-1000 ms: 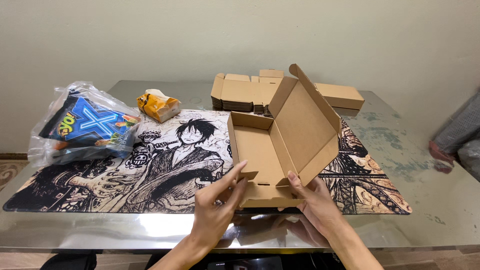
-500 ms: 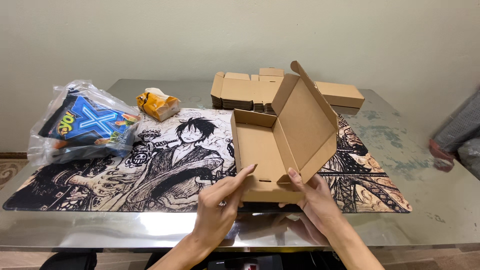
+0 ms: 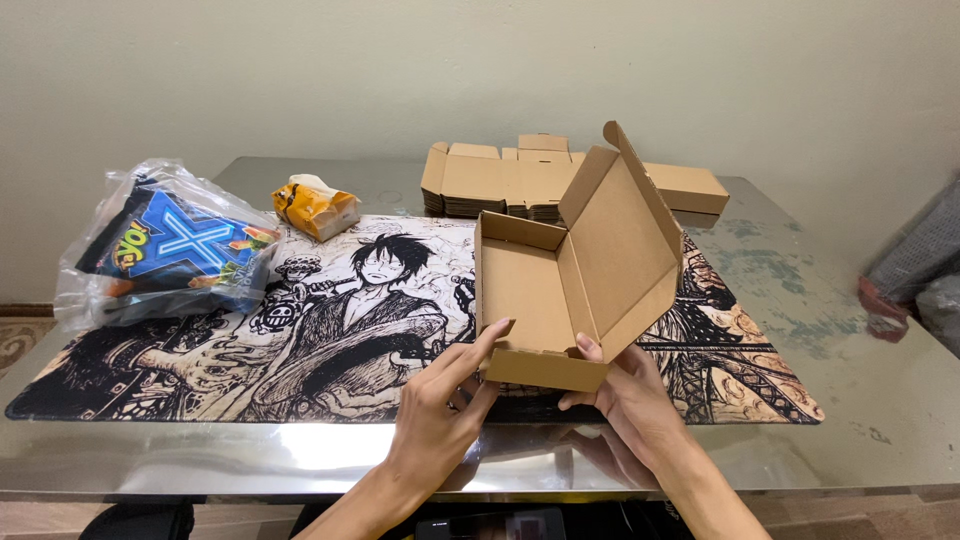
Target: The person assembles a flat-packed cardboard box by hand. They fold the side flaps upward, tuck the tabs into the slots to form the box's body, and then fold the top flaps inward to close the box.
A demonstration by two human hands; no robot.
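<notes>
A brown cardboard mailer box (image 3: 545, 290) stands open on the printed desk mat (image 3: 330, 330), its lid tilted up and to the right. My left hand (image 3: 440, 400) touches the box's near left corner with the fingers stretched along the front wall. My right hand (image 3: 625, 385) holds the near right corner, thumb on the rim. Nothing shows inside the box.
A stack of flat unfolded cardboard boxes (image 3: 510, 180) lies at the back of the metal table (image 3: 880, 400). A clear plastic bag of snack packs (image 3: 170, 245) sits at the left, a small orange packet (image 3: 315, 205) behind it. A wall runs close behind.
The box has shifted slightly and both hands have adjusted their hold on its near front wall. Nothing else moved.
</notes>
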